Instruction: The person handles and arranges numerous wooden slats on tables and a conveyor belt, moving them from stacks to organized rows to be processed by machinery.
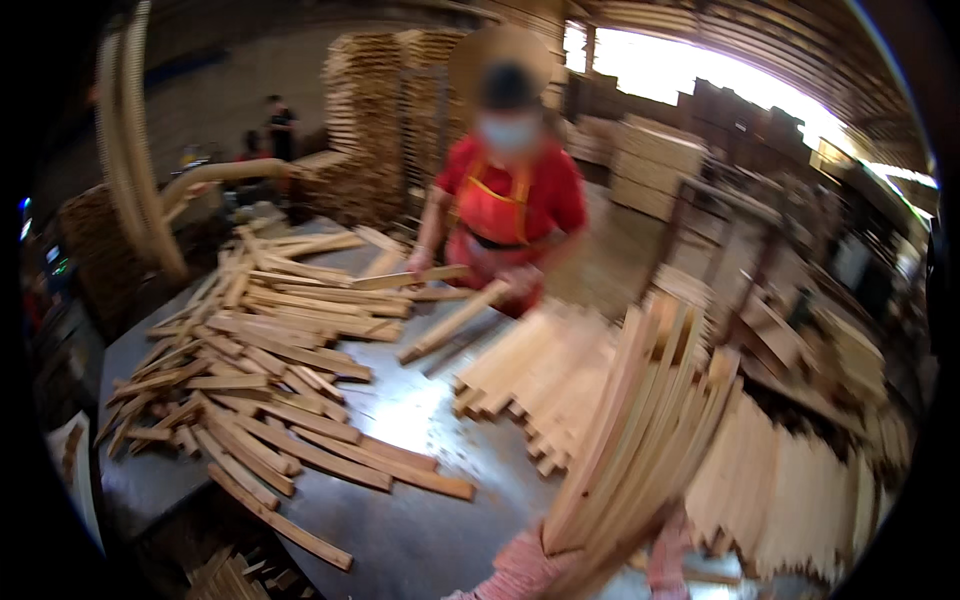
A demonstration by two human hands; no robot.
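Near the lower edge I hold up a bundle of long wooden strips (630, 430), tilted and stacked side by side. My left hand (525, 568), in a pink knitted glove, is closed at the bundle's lower left end. On the other side, my right hand (668, 555), gloved alike, grips the lower right of the bundle; strips hide part of its fingers. Behind the bundle, a row of pale wooden strips (545, 375) lies side by side on the metal table (400, 540). More aligned strips (780, 480) lie to the right.
A heap of loose wooden strips (270, 350) covers the table's left part. Across the table stands a co-worker in a red shirt (510, 205), holding a wooden strip (455, 320). Stacked wood (365, 130) rises behind, beside a ribbed hose (135, 150).
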